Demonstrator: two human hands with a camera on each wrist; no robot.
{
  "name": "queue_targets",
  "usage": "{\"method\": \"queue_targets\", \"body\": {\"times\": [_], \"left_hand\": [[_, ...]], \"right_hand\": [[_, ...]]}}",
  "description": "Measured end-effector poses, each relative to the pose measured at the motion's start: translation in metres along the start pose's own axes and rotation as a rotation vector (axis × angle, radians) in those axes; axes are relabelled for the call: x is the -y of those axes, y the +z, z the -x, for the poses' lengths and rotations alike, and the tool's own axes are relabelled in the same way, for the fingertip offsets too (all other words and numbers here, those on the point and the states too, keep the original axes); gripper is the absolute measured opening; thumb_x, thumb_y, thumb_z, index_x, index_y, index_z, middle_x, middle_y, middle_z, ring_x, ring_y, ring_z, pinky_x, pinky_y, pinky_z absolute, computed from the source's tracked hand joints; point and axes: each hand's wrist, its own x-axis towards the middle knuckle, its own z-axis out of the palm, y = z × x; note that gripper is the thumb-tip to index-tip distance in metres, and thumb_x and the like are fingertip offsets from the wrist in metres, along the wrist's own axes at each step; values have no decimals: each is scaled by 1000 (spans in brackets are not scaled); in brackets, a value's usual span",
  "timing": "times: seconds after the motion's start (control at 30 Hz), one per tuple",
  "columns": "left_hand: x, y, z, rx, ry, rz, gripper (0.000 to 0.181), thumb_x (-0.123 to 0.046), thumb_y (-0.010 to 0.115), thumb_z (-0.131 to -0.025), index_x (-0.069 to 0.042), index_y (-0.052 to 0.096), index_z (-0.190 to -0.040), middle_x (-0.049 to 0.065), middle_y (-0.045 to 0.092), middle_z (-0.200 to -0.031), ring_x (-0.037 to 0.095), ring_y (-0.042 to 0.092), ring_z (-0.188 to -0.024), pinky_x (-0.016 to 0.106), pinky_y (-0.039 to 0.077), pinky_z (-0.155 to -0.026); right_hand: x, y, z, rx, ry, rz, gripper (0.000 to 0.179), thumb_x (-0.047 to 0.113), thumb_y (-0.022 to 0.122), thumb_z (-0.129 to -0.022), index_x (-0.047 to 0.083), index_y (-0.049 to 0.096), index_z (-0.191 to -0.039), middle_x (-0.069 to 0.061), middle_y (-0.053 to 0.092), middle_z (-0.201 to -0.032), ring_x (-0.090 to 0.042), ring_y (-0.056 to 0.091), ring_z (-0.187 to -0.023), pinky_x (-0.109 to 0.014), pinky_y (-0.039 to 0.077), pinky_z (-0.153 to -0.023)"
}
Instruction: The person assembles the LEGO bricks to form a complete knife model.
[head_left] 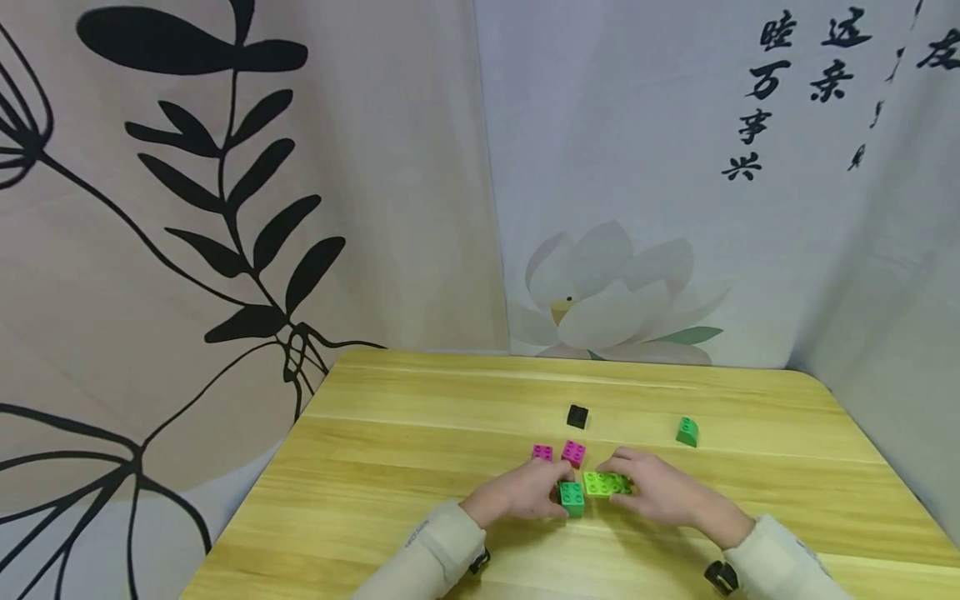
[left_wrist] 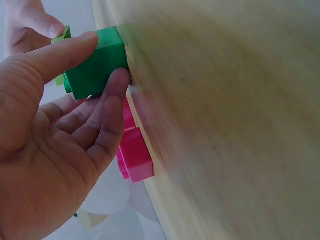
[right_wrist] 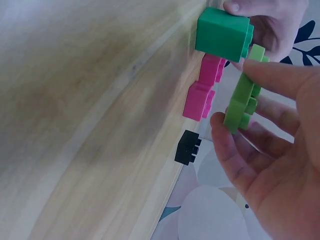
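My left hand point(head_left: 525, 490) holds a green toy building block point(head_left: 572, 502) between thumb and fingers, its studs facing up, down at the table. To its right, my right hand point(head_left: 663, 492) pinches a thin lime-green building brick point(head_left: 600, 484) by its edges. In the right wrist view the lime brick point(right_wrist: 239, 102) is raised off the tabletop, its studs turned toward the palm. One end of it overlaps the green block point(right_wrist: 222, 34) in that view. Two pink blocks, one point(head_left: 573, 452) and another point(head_left: 542, 452), sit just beyond the left hand.
Farther back on the wooden table point(head_left: 420, 417) lies a small black brick point(head_left: 577, 416). A green block with a sloped side point(head_left: 687, 432) stands to the right, beyond the right hand. Printed curtains point(head_left: 405, 208) hang behind the table's far edge.
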Motion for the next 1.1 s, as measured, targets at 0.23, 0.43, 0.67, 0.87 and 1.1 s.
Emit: {"method": "queue_targets", "body": {"times": [0.23, 0.43, 0.67, 0.87, 1.1], "left_hand": [[0, 0, -2, 0, 7, -19, 37, -17, 79, -77, -14, 57, -107, -12, 55, -87, -3, 51, -73, 11, 44, -66], [-3, -3, -1, 15, -5, 71, 39, -13, 78, -78, -10, 56, -111, -7, 60, -96, -3, 56, -77, 11, 47, -68], [-5, -2, 0, 0, 3, 96, 40, -13, 75, -80, -11, 55, -114, -4, 61, -102, -2, 58, -81, 12, 48, -69], [-6, -1, -2, -14, -6, 82, 37, -15, 76, -80, -13, 55, -110, -6, 61, -98, -2, 58, -79, 12, 47, -68], [-10, -2, -2, -32, -16, 62, 33, -17, 76, -80, -13, 55, -105, -8, 59, -89, -2, 55, -73, 12, 46, -65]], "right_hand": [[6, 1, -2, 8, -3, -35, 32, 18, 73, -82, 11, 64, -112, 6, 60, -103, -9, 58, -91, -28, 52, -77], [7, 2, -3, -10, -2, -69, 29, 18, 73, -82, 12, 64, -109, 5, 62, -103, -9, 59, -90, -27, 52, -75], [7, 5, -5, -11, -10, -92, 27, 17, 72, -83, 12, 64, -109, 5, 62, -102, -9, 59, -90, -27, 52, -74], [9, 7, -6, -15, -23, -105, 30, 14, 72, -82, 8, 64, -110, 1, 64, -104, -10, 60, -91, -26, 52, -74], [7, 10, -8, -19, -17, -133, 29, 16, 72, -83, 7, 65, -109, -1, 66, -104, -9, 60, -90, -25, 52, -74]]}}
